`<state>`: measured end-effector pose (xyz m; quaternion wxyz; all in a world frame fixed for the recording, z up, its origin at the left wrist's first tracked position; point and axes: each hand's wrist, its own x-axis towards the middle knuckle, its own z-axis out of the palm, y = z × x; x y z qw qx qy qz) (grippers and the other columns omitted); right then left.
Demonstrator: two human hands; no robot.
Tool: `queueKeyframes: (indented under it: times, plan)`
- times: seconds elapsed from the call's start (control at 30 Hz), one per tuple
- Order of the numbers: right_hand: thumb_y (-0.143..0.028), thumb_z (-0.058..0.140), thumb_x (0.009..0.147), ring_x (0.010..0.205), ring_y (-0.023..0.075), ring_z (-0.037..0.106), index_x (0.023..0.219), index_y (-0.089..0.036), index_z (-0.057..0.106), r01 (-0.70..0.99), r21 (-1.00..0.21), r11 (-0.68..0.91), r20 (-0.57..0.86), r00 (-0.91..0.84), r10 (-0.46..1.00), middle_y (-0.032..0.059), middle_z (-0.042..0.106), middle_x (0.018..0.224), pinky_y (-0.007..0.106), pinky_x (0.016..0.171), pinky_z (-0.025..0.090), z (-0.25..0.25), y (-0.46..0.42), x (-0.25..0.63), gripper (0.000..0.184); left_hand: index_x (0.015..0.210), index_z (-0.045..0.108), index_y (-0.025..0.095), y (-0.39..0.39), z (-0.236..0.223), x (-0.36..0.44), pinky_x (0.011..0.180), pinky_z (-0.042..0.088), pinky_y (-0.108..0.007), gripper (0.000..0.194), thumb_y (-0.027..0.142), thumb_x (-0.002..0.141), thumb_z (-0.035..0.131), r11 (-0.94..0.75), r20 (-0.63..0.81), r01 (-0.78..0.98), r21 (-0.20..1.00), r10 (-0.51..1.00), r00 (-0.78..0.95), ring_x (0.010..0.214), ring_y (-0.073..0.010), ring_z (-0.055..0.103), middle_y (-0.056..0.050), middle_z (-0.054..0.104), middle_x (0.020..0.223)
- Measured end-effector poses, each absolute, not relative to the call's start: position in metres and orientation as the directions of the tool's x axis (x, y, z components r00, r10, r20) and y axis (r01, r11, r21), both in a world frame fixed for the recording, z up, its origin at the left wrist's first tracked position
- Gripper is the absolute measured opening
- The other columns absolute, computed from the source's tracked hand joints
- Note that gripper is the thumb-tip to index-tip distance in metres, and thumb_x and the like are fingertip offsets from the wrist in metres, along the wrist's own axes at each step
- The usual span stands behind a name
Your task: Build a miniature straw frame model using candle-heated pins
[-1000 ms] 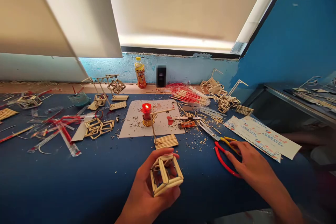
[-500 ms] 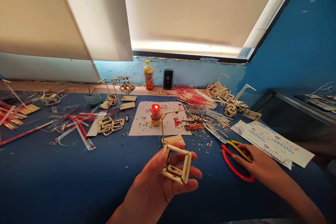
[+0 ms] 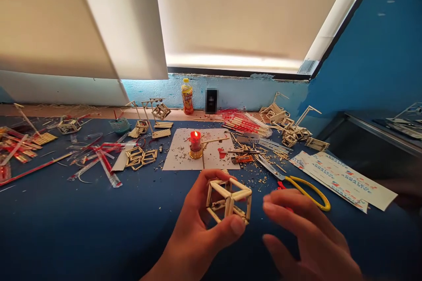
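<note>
A small open cube frame made of wooden sticks (image 3: 230,196) is gripped in my left hand (image 3: 201,224), thumb in front and fingers behind. Dark marks show at some of its joints. To its right, my right hand (image 3: 306,232) hovers with fingers apart and holds nothing. Behind that hand lie scissors (image 3: 310,189) with one yellow and one red handle; the hand hides much of the red one. Beyond the cube frame, a lit red candle (image 3: 195,141) stands in a gold holder on a white sheet (image 3: 178,158). A stick stand is partly hidden behind my left hand.
An orange lighter (image 3: 242,159) and scattered stick bits lie right of the candle. Printed paper sheets (image 3: 343,180) are at the right. More stick frames (image 3: 141,158), plastic wrappers (image 3: 107,164) and red-wrapped stick bundles (image 3: 244,124) surround them. A yellow-capped bottle (image 3: 187,97) stands by the wall.
My right hand has let go of the scissors and moved left toward the cube frame. My left hand has turned the frame and brought its thumb round to the front.
</note>
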<state>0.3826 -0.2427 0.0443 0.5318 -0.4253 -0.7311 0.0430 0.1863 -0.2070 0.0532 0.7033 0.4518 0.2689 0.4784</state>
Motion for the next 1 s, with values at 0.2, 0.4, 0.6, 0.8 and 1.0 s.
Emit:
queueKeyframes:
  times: [0.2, 0.4, 0.6, 0.8, 1.0]
  plan:
    - [-0.017, 0.074, 0.085, 0.113, 0.0272, 0.065, 0.135, -0.028, 0.057, 0.581, -0.329, 0.744, 0.742, -0.329, 0.585, 0.0066, 0.069, 0.122, 0.043, 0.095, 0.058, 0.052, -0.218, 0.366, 0.054, 0.117, 0.058, 0.029, -0.203, 0.058, 0.185, 0.078, 0.051, -0.022, 0.055, 0.049, 0.074, 0.087, -0.022, 0.090, -0.230, 0.973, 0.953, 0.291, 0.094, -0.0183, 0.063, -0.001, 0.068, 0.100]
    - [-0.017, 0.079, 0.082, 0.109, 0.0242, 0.066, 0.128, -0.028, 0.061, 0.489, -0.427, 0.760, 0.730, -0.310, 0.609, 0.0053, 0.069, 0.119, 0.040, 0.095, 0.056, 0.063, -0.201, 0.380, 0.050, 0.133, 0.059, 0.028, -0.198, 0.061, 0.182, 0.090, 0.055, -0.030, 0.060, 0.059, 0.084, 0.074, -0.071, 0.141, -0.222, 0.973, 0.937, 0.319, 0.106, -0.0241, 0.067, -0.007, 0.071, 0.117]
    - [-0.019, 0.083, 0.077, 0.106, 0.0232, 0.065, 0.122, -0.031, 0.068, 0.207, -0.726, 0.656, 0.628, -0.189, 0.755, 0.0035, 0.070, 0.113, 0.038, 0.089, 0.057, 0.090, -0.175, 0.399, 0.048, 0.138, 0.059, 0.032, -0.185, 0.057, 0.186, 0.081, 0.064, -0.031, 0.037, 0.041, 0.103, 0.050, -0.131, 0.269, -0.453, 0.882, 0.928, 0.257, 0.112, -0.0247, 0.068, -0.006, 0.056, 0.149]
    - [-0.034, 0.090, 0.072, 0.091, 0.0232, 0.071, 0.115, -0.030, 0.074, 0.002, -0.870, 0.493, 0.485, -0.175, 0.857, 0.0050, 0.075, 0.106, 0.039, 0.079, 0.061, 0.105, -0.167, 0.406, 0.046, 0.121, 0.070, 0.032, -0.185, 0.061, 0.196, 0.088, 0.061, -0.023, 0.035, 0.019, 0.089, 0.076, -0.225, 0.300, -0.334, 0.915, 0.934, 0.193, 0.101, -0.0152, 0.071, -0.002, 0.071, 0.119]
    - [-0.054, 0.089, 0.068, 0.086, 0.0282, 0.078, 0.108, -0.030, 0.077, -0.124, -0.917, 0.380, 0.396, -0.147, 0.907, 0.0062, 0.080, 0.098, 0.037, 0.067, 0.064, 0.107, -0.175, 0.394, 0.048, 0.103, 0.079, 0.030, -0.196, 0.071, 0.202, 0.080, 0.064, -0.021, 0.030, 0.014, 0.079, 0.084, -0.473, 0.511, -0.313, 0.823, 0.858, 0.048, 0.095, -0.0144, 0.068, -0.001, 0.063, 0.107]
